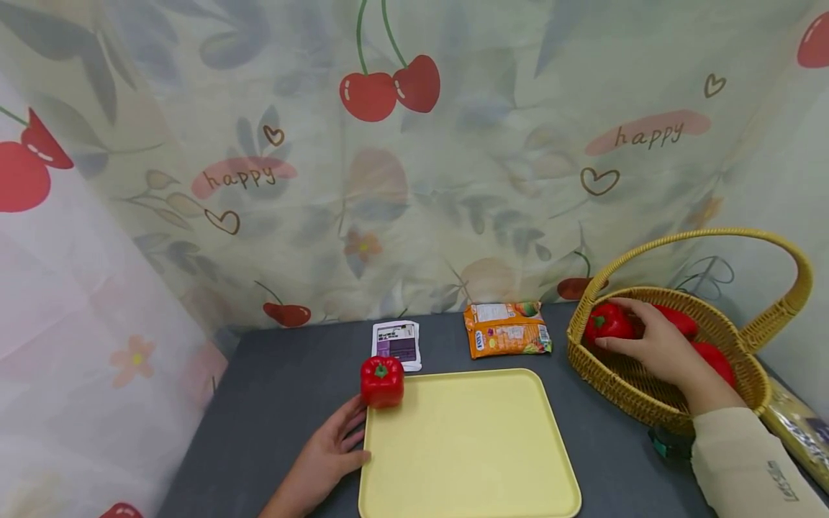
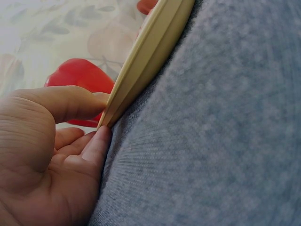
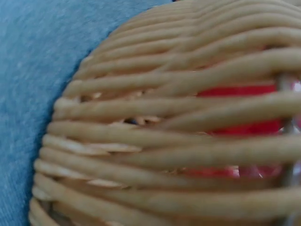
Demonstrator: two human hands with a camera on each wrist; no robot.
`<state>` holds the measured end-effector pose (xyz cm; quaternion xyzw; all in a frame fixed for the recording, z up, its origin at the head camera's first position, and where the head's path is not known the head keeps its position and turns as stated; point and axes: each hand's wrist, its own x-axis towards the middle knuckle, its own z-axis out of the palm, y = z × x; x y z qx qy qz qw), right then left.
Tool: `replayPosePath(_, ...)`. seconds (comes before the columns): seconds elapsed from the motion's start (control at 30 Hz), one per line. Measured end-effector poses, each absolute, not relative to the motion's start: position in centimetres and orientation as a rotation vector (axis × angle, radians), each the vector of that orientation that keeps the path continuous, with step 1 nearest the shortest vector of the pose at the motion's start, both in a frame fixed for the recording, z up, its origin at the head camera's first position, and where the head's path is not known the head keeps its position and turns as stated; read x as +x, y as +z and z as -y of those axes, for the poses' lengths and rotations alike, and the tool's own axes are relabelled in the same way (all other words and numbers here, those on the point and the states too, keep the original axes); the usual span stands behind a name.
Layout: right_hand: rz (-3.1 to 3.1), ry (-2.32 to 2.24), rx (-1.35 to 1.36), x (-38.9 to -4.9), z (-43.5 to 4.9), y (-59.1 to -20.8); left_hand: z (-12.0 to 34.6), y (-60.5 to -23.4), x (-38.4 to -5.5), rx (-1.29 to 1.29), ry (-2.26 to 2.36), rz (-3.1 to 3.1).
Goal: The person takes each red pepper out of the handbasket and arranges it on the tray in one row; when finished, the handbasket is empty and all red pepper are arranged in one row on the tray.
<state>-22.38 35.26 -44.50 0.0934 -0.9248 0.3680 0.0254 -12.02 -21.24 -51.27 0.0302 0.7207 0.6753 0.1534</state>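
Note:
A yellow tray (image 1: 473, 446) lies on the dark table. My left hand (image 1: 327, 450) is at its left edge; in the left wrist view the thumb and fingers pinch the tray's rim (image 2: 146, 56). A red bell pepper (image 1: 382, 383) sits upright on the tray's far left corner, just beyond the left fingers. At the right, my right hand (image 1: 660, 349) reaches into a wicker basket (image 1: 622, 399) and grips another red bell pepper (image 1: 607, 324) between thumb and fingers. More red items (image 1: 715, 363) lie in the basket, partly behind that hand. The basket's weave (image 3: 141, 108) fills the right wrist view.
Behind the tray lie a white and purple packet (image 1: 398, 342) and an orange snack bag (image 1: 508, 329). A tall handle (image 1: 706, 234) arches over the basket. A dark object (image 1: 670, 440) and a gold packet (image 1: 799, 424) lie near the right sleeve. A printed curtain (image 1: 453, 180) stands behind.

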Motion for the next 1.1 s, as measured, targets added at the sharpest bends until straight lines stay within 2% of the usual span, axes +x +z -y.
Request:
replayPosePath(0.37,2.692,1.416,0.169,-21.0,-35.4,-43.4,21.2,-51.2,-12.1,0.084,1.925,-2.067)
replayPosePath(1.1,2.507,1.542,0.256,-17.2,-34.0,-40.9,21.3,-51.3,-12.0,0.075,1.916,-2.094)
